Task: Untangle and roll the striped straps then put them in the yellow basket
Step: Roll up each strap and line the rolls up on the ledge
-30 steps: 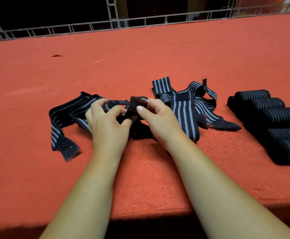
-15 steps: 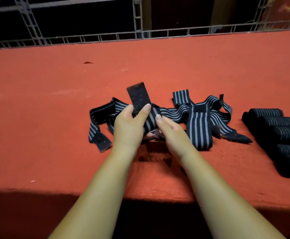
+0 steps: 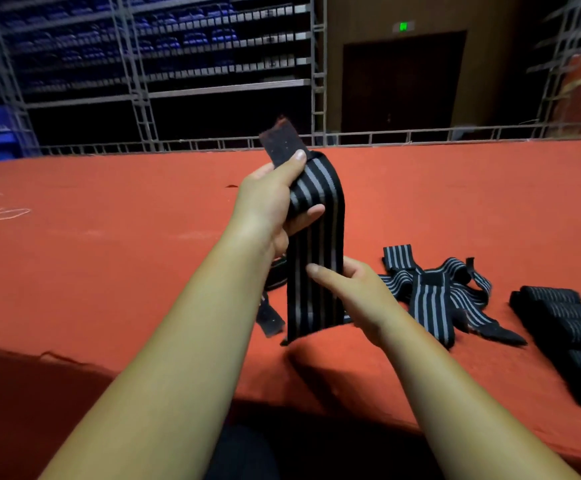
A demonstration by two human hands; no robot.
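Bench: red cloth bench (image 3: 109,258), dark shelves behind.
Strap: your striped strap (image 3: 316,244) hangs up off the bench — soft, light, floppy.
Left hand (image 3: 268,202): grip closed on the strap's top, by the rough dark end tab (image 3: 282,142).
Right hand (image 3: 358,292): pinching the strap lower down.
Hold here: take the end tab — roll from there, I think.
Others: loose strap pile (image 3: 434,292) and rolled straps (image 3: 573,334) lie on your right.
Basket: not in view.

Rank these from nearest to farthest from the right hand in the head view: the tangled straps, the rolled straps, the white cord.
1. Tangled straps: on the red table, just right of the right hand.
2. Rolled straps: a row farther right, near the frame's edge.
3. White cord: far left on the table, beyond the left hand.
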